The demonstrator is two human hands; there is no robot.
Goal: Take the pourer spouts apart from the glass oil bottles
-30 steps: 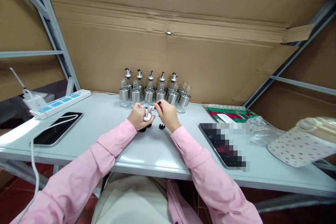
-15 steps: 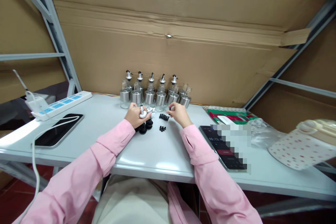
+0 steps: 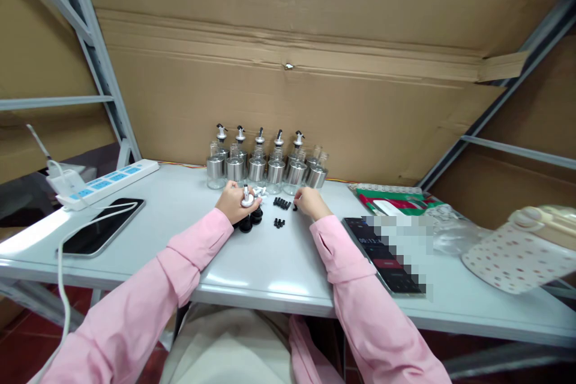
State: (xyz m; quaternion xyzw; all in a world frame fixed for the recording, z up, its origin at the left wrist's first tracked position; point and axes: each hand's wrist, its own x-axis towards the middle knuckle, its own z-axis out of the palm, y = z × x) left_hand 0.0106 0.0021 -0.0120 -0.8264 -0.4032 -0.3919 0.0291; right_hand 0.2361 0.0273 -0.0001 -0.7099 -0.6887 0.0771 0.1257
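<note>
Clasping a dark-tipped white pourer top (image 3: 247, 200) in the left hand (image 3: 231, 203); touching a small black piece (image 3: 295, 208) with the fingertips of the right hand (image 3: 310, 201), but cannot tell whether pinching it or letting it rest on the table (image 3: 270, 258). Partly covering black stoppers (image 3: 257, 216) with the left hand, near a small heap of white parts (image 3: 261, 192). Between both hands, leaving in view a row of black tubes (image 3: 282, 203) and, nearer the body, a cluster of smaller black bits (image 3: 279, 223). Farther out, blocked ahead by steel-banded bottles (image 3: 275, 173), with pourers (image 3: 260, 137) on five at the back and cardboard (image 3: 288, 24) behind; flanked at left by a power strip (image 3: 110, 182) and a dark-screened phone (image 3: 101, 231), at right by a lit phone (image 3: 382, 252), a plastic bag (image 3: 452, 237) and a dotted container (image 3: 513, 261). Since a second ago, moved the right hand away from the left, uncovering the tubes; kept the pourer top clasped. Reaching forward over the table with both forearms in pink sleeves (image 3: 135, 306), closing the left hand into a loose fist, pointing the right fingers down toward the tabletop.
</note>
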